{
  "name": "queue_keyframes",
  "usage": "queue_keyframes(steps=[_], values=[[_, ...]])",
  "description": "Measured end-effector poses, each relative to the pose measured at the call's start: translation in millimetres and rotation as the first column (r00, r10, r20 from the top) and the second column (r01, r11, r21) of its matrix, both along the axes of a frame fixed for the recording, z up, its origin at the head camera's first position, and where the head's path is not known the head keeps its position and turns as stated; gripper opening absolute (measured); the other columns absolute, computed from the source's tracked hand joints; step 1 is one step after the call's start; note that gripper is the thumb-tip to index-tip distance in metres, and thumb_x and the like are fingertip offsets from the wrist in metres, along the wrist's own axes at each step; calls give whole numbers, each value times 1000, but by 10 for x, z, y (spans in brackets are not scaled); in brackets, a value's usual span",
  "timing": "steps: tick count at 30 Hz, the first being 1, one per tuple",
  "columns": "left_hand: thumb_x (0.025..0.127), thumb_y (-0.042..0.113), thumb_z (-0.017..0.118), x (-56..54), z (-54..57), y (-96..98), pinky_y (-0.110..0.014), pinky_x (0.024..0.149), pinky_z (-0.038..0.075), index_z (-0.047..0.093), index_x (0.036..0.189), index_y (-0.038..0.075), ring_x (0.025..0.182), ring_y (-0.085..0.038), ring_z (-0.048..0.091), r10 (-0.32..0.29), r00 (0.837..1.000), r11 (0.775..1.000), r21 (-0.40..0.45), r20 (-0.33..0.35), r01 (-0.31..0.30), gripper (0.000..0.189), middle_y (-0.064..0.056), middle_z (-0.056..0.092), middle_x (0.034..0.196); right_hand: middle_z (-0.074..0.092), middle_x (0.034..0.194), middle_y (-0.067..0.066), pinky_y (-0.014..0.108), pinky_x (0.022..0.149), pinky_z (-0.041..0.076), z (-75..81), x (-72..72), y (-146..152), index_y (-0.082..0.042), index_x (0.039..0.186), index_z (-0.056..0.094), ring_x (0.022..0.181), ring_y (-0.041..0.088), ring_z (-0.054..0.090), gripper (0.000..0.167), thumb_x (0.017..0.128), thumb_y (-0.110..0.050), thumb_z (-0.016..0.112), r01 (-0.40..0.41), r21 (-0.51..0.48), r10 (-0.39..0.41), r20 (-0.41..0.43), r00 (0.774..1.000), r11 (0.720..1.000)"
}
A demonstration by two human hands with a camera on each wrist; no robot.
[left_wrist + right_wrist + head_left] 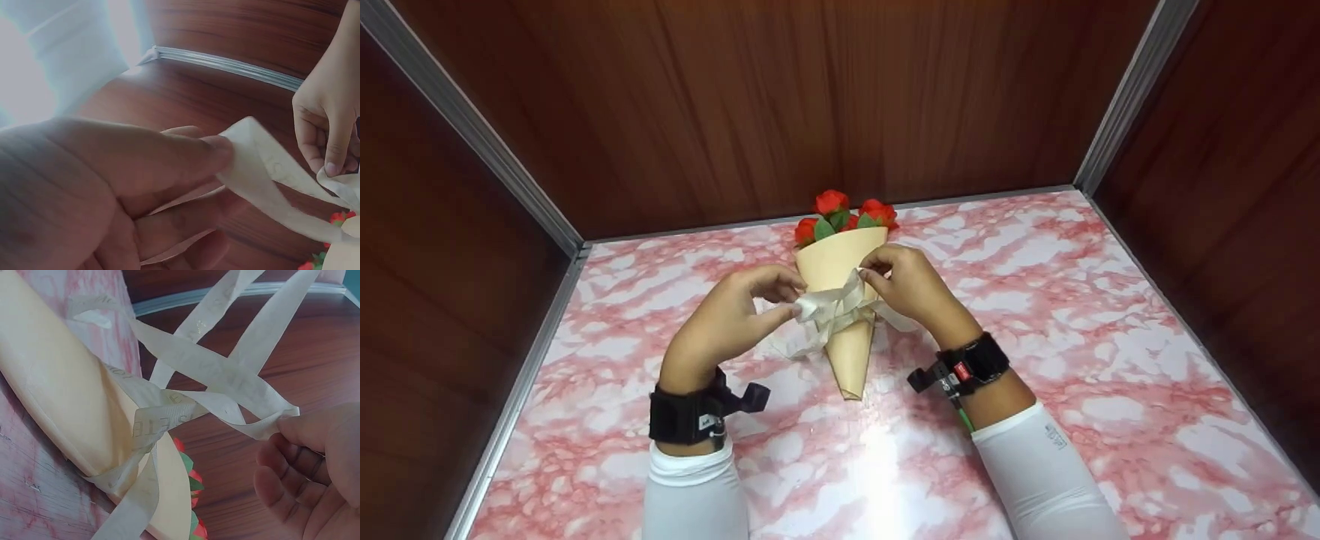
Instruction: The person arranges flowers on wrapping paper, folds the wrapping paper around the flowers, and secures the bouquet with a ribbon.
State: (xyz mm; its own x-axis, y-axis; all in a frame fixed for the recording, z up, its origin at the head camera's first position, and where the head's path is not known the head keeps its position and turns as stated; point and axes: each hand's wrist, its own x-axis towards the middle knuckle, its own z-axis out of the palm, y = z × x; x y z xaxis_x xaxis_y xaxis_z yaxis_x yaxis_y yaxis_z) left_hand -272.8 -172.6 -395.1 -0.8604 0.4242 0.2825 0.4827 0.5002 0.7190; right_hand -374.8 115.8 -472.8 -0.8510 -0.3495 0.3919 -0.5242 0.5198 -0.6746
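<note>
A bouquet of red roses point(832, 202) with green leaves lies on the table in a cream paper cone point(851, 360), its narrow end toward me. Round the middle of the cone runs a whitish ribbon point(163, 419) with printed letters, crossed and looped at the front. My left hand point(727, 315) pinches one ribbon loop between thumb and fingers, left of the cone. On the other side my right hand point(911, 285) pinches another loop by its fold, raised over the paper. In the right wrist view, loose ribbon tails hang below the crossing and over the cone.
Under the bouquet is a tabletop point(1080, 360) with a pink and white marbled pattern. Dark wood panels point(825, 105) with grey metal edging stand at the back and both sides. Each wrist wears a black strap point(684, 416) with a small camera.
</note>
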Motion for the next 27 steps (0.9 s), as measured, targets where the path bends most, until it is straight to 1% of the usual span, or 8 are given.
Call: queue_keyframes(steps=[7,10,14,18,21,24,25,27], values=[[101,9,84,95,65,67,-26,77,61,76,134,6,83,-18,77,45,999,999,1,-25,-45,33,-8,83,101,81,105,17,56,96,66,7,-2,-1,0,107,83,100,32,78,8,104,-6,79,-4,-15,5,9,1000,1000],[103,12,83,155,86,140,-28,80,64,76,138,7,90,-19,81,-43,998,999,-22,47,44,35,-9,85,104,81,106,16,54,95,66,9,-3,2,0,108,83,101,32,78,8,105,-7,79,-1,-7,1,9,1000,1000],[107,14,79,160,37,287,-37,90,66,75,142,9,104,-19,84,-188,967,972,-109,172,208,35,-8,88,113,82,108,14,49,93,66,7,0,10,-2,109,84,102,31,79,8,106,-9,79,11,6,-12,20,1000,1000],[108,13,76,89,-55,445,-36,90,64,77,139,10,102,-13,83,-189,951,939,-240,243,248,31,-4,88,112,81,107,14,50,94,66,-3,-1,12,-2,109,84,102,31,79,8,105,-8,79,-2,-3,2,24,1000,1000],[107,13,75,12,-108,516,-35,81,62,81,130,10,90,-12,80,-120,969,938,-295,215,182,24,-3,86,101,81,107,15,51,95,67,-4,2,14,-1,109,83,101,31,79,8,105,-6,79,-19,-15,19,21,1000,1000],[107,19,78,-90,-165,522,-38,76,60,84,117,11,81,-16,75,7,998,947,-322,66,14,15,-3,81,90,81,107,15,48,93,67,7,12,11,-1,108,84,101,29,79,8,105,-7,80,-30,-16,30,11,999,999],[106,21,79,-128,-191,515,-40,76,59,85,114,11,80,-18,73,63,998,944,-324,3,-58,14,-3,80,89,81,107,14,47,91,67,11,18,10,-1,108,84,100,29,79,8,105,-7,80,-35,-16,35,8,999,999],[104,24,83,-200,-243,500,-43,77,59,85,114,10,81,-21,72,157,983,933,-312,-94,-179,17,-4,79,89,81,106,13,45,90,66,17,32,6,-2,108,84,100,27,79,8,105,-8,80,-49,-14,49,2,999,999]])
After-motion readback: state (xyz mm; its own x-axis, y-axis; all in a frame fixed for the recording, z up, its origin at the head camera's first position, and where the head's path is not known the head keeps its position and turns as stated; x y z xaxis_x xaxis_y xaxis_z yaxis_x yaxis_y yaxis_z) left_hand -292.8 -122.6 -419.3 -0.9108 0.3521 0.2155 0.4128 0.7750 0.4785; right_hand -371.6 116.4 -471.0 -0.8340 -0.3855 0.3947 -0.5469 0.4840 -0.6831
